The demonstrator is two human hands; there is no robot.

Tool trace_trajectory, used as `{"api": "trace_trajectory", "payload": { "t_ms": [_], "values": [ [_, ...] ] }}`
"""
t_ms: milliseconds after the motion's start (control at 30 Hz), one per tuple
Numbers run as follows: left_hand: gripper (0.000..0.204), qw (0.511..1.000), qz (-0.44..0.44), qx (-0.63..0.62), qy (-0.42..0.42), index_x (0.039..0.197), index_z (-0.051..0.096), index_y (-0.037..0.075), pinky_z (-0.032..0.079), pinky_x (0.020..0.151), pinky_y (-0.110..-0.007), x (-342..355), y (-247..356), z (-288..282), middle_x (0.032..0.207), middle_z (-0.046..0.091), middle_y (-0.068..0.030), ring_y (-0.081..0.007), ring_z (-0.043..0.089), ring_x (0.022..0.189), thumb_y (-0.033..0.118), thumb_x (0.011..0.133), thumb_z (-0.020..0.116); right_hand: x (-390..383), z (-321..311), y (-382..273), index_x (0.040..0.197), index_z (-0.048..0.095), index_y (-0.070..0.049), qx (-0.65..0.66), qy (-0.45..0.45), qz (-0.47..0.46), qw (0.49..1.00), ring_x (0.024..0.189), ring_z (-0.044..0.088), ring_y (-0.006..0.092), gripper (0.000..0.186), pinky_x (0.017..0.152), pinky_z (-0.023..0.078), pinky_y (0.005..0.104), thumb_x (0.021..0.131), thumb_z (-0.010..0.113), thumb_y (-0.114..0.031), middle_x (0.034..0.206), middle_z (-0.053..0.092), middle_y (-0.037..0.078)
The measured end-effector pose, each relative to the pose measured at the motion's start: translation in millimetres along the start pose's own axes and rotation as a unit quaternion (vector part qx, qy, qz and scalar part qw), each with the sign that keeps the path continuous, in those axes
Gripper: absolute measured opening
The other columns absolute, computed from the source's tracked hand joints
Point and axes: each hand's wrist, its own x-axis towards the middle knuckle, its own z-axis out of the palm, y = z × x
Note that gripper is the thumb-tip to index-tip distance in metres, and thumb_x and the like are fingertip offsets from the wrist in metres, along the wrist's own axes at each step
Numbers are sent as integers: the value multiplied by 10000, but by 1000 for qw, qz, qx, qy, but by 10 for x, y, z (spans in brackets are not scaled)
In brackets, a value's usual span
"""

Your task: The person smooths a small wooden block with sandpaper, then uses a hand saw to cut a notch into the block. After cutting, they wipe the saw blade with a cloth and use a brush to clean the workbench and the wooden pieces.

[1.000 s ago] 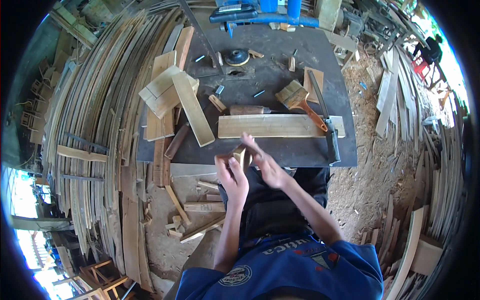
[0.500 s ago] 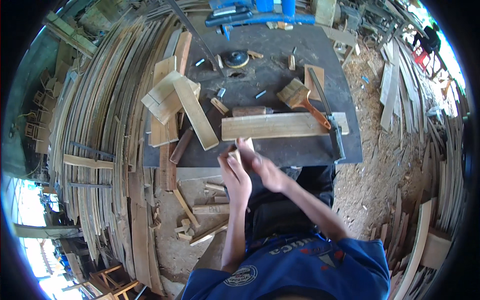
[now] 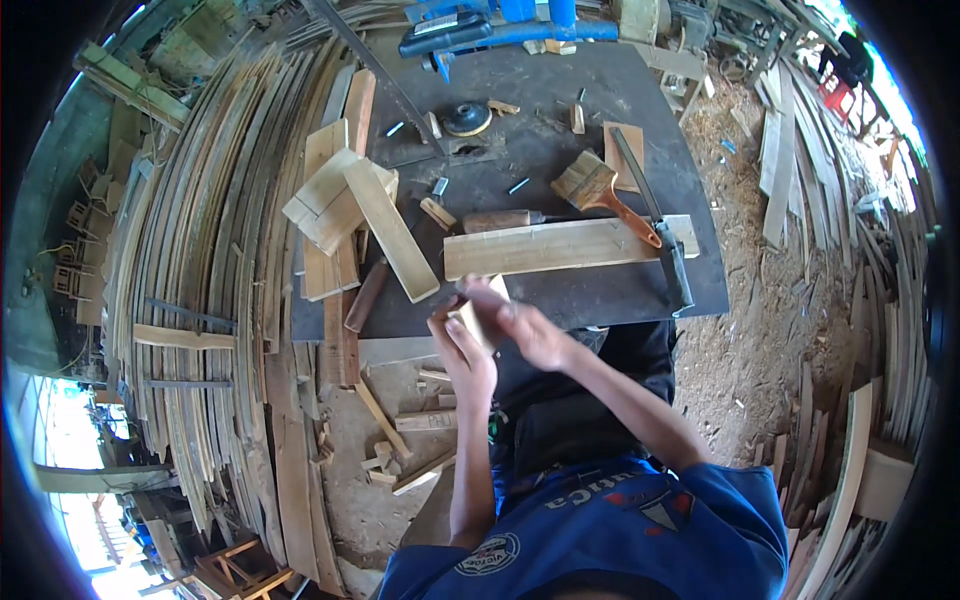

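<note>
In front of the table's near edge, my left hand (image 3: 468,358) is closed around a small pale wooden block (image 3: 468,322), tilted upward. My right hand (image 3: 538,338) presses on the same block from the right, fingers bent over it. A brownish patch lies under those fingers; motion blur hides whether it is a separate thing. Just beyond my hands, a long wooden board (image 3: 550,250) lies across the dark table (image 3: 600,300). A wide paintbrush (image 3: 608,200) rests with its handle over that board. To the left, a narrow wooden slat (image 3: 392,232) leans over other boards (image 3: 325,215).
A wood-handled tool (image 3: 500,221) lies behind the long board, and a metal bar clamp (image 3: 660,230) crosses its right end. A round black disc (image 3: 467,119) and a saw-like blade (image 3: 385,85) are farther back. Stacked planks (image 3: 210,230) fill the left; wood offcuts (image 3: 425,420) lie below.
My hands stay together on the block, which is turned so more of its brownish side shows. My right hand has shifted slightly left and upward. The whole view has tilted a little.
</note>
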Motion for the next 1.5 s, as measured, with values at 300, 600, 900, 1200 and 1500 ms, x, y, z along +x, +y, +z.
{"api": "trace_trajectory", "payload": {
  "t_ms": [300, 600, 900, 1200, 1500],
  "values": [
    [397, 994, 78, 74, -2, 1093, 425, -11, 372, 851, -329, -30, -49, 14, 1037, 486, -138, -218, 488, 962, 325, 963, 258, -45, -146, -131, 1337, 303, -7, 37, -7, 120, 992, 1340, 124, 274, 603, 1081, 117, 375, 936, 243, -454, 1400, 288, 135],
    [324, 991, 90, 1, -95, 1075, 454, -2, 385, 848, -311, 79, 10, -35, 1022, 498, -98, -182, 480, 964, 218, 851, 536, -102, -325, 153, 1353, 267, -15, 33, 48, 112, 992, 1321, 193, 240, 544, 1077, 143, 342, 950, 273, -381, 1404, 274, 140],
    [260, 926, 186, 168, -282, 992, 596, 0, 479, 735, -379, 244, 166, -247, 1013, 604, -166, -347, 588, 891, 77, 745, 621, -285, -332, -274, 1289, 382, -12, -151, 26, 3, 988, 1283, 273, 322, 458, 1073, 181, 391, 872, 367, -202, 1348, 369, 158],
    [450, 926, 255, 110, -256, 801, 517, 33, 456, 733, -404, 405, 224, 76, 854, 549, -109, -280, 562, 833, 294, 570, 802, -487, -288, 97, 1354, 284, -61, -52, 146, 105, 982, 1129, 450, 301, 556, 884, 409, 338, 930, 309, -420, 1297, 410, 192],
    [229, 963, 72, -260, 13, 704, 444, 32, 410, 606, -255, 67, -330, 446, 693, 488, -22, -111, 475, 649, 175, 878, 488, -435, -28, -429, 1306, 340, -6, -71, 62, -43, 995, 1221, 356, 287, 619, 1020, 275, 344, 922, 266, -485, 1305, 397, 177]
  ]
}}
